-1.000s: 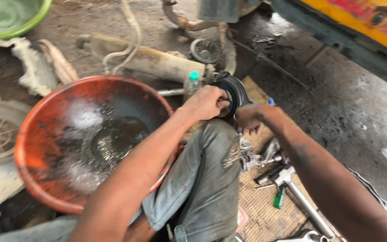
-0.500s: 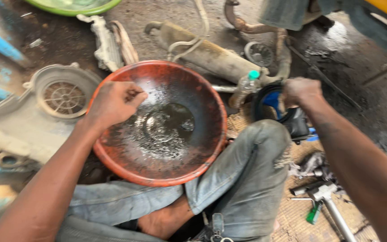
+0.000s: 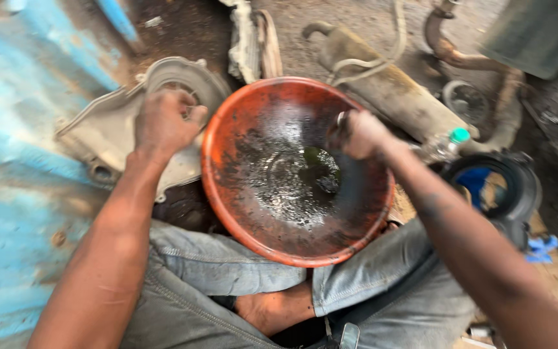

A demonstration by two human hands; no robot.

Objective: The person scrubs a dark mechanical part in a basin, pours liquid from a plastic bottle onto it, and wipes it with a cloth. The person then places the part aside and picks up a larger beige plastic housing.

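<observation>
Basin (image 3: 227, 213) holds dark oily liquid (image 3: 292, 181); right hand (image 3: 356, 134) above.

Repair workshop: oily basin (image 3: 227, 213), engine cover (image 3: 108, 139)

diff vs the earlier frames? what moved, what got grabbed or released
Left hand left the orange basin rim and moved left onto the grey metal cover. Right hand let go of the black ring part and moved over the basin. Basin stayed between the knees.

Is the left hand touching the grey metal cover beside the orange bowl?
Touching. The head view shows the left hand pressed on top of the grey metal cover, fingers curled over its round opening, just left of the orange bowl.
</observation>
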